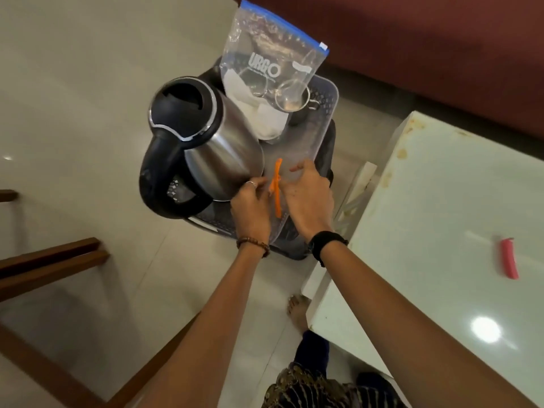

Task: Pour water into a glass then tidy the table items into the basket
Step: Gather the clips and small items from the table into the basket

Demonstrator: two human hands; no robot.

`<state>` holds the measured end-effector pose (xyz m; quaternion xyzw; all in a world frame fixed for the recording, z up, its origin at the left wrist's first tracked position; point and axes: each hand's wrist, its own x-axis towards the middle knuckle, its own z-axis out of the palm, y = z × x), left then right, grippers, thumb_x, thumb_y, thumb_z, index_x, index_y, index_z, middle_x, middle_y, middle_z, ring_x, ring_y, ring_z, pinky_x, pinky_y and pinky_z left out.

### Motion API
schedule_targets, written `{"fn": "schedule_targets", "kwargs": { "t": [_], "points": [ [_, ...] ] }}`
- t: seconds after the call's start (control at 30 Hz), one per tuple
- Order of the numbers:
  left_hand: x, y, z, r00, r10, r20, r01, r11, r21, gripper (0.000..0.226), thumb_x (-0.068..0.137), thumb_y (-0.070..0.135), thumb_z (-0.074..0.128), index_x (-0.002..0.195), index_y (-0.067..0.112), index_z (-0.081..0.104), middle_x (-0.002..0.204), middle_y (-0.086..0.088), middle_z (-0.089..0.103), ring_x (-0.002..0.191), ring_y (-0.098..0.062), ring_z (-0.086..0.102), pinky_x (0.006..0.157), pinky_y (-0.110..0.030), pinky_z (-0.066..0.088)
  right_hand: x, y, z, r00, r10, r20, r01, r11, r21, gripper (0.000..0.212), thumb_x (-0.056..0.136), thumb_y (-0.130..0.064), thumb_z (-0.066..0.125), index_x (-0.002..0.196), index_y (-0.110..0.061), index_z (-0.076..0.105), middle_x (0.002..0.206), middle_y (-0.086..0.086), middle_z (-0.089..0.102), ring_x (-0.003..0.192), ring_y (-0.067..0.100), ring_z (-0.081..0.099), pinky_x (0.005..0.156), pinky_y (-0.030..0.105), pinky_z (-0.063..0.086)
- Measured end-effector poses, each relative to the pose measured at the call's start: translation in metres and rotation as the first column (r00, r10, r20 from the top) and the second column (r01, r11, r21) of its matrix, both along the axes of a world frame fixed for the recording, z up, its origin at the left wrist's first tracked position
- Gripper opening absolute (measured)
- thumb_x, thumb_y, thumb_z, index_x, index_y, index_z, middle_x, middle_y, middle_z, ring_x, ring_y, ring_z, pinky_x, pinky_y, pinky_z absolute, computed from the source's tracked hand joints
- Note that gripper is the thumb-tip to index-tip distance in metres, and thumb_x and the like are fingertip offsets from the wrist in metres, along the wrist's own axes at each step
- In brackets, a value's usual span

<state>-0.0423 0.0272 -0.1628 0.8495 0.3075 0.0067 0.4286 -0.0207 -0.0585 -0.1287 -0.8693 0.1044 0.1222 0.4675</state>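
A dark plastic basket stands on the floor beside the table. In it sit a steel electric kettle with a black lid and handle, a clear zip bag marked URGO with a blue seal, and a glass seen through the bag. A frosted plastic sheet leans inside the basket. My left hand and my right hand both hold a thin orange tool upright against that sheet, over the basket's near end.
The white table fills the right side, with a pink cylinder lying on it. Dark wooden furniture bars stand at the left. A maroon sofa runs across the back. My foot is on the tiled floor.
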Motion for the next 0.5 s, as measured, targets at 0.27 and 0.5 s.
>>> {"fn": "schedule_targets", "kwargs": {
  "t": [0.27,0.5],
  "points": [
    [-0.050,-0.098,0.018,0.911,-0.312,0.270,0.316,0.948,0.033,0.012,0.082,0.000,0.063,0.092,0.004,0.067,0.093,0.003,0.066,0.079,0.002,0.055,0.074,0.000,0.042,-0.045,-0.112,-0.015,0.960,-0.278,-0.024,0.279,0.957,0.080,0.008,0.086,-0.027,0.058,0.091,-0.021,0.059,0.072,-0.011,0.064,0.065,0.001,0.058,0.053,0.018,0.040],
    [-0.122,-0.223,-0.023,0.654,-0.751,-0.086,0.724,0.655,-0.216,0.029,0.083,0.021,0.066,0.111,0.023,0.061,0.119,0.006,0.059,0.112,-0.009,0.051,0.091,-0.017,0.041,-0.103,-0.266,-0.041,0.929,-0.366,-0.061,0.349,0.918,-0.190,0.016,0.089,-0.029,0.058,0.100,-0.018,0.058,0.079,-0.008,0.063,0.070,0.014,0.058,0.054,0.021,0.035]
  ]
}}
